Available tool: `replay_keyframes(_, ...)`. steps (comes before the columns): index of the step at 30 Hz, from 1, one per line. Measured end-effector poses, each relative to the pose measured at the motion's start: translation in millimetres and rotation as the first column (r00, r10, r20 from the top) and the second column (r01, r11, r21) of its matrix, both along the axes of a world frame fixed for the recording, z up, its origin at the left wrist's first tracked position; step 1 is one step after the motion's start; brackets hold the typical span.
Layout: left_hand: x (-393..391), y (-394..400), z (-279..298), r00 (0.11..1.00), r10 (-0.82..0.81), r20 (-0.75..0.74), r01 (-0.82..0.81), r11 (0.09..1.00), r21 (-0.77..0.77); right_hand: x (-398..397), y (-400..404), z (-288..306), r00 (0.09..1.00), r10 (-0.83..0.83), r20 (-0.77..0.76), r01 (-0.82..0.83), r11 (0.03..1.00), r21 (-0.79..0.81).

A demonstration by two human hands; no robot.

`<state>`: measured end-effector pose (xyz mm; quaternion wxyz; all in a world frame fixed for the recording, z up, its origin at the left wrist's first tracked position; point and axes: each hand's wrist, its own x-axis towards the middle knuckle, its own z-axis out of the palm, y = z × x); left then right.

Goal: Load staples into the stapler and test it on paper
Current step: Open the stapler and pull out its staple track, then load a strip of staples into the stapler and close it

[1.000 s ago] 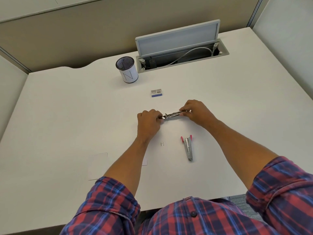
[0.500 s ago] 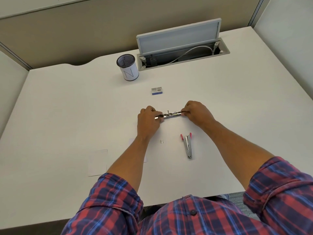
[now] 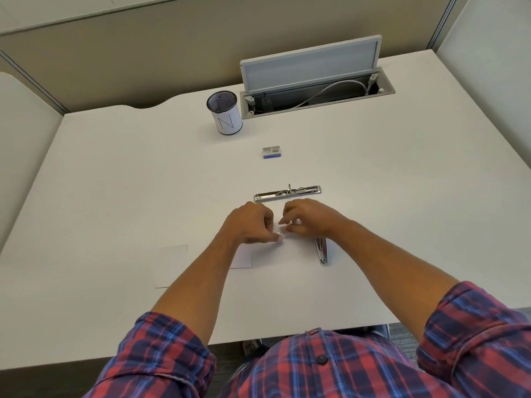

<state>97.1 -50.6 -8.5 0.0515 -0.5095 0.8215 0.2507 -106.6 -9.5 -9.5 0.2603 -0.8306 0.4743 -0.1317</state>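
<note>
The opened metal stapler (image 3: pixel 287 193) lies flat on the white desk (image 3: pixel 115 182), just beyond both hands, and nothing touches it. My left hand (image 3: pixel 248 225) hovers low over the desk with curled fingers, its fingertips pressed together at the spot where a small staple strip lay; the strip is hidden. My right hand (image 3: pixel 309 218) is next to it, loosely spread fingers pointing left, nothing visible in them. A second stapler part (image 3: pixel 321 251) lies below my right wrist, its top end covered. A small staple box (image 3: pixel 271 152) sits farther back.
Two white paper slips lie near my left forearm, one (image 3: pixel 171 265) at the left, one (image 3: pixel 244 258) partly under the arm. A mesh pen cup (image 3: pixel 225 113) marked N and an open cable hatch (image 3: pixel 316 93) stand at the back. Partition walls enclose the desk.
Both hands have let go of the opened stapler, which now rests on the desk. They have drawn back toward me and come together over the spot where the staple strip lay.
</note>
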Motion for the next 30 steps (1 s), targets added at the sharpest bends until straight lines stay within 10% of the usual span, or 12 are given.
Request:
replay_keyframes(15,0,8,-3,0.976,0.117,-0.185,-0.099,0.989,0.106,15,-2,-3,0.999,-0.030,-0.020,0.032,0.994,0.101)
replay_keyframes(30,4,-77,55,0.696,0.376,-0.611,-0.411,0.907,0.090,28,-85,57,0.894,-0.250,0.372,0.334,0.925,-0.181)
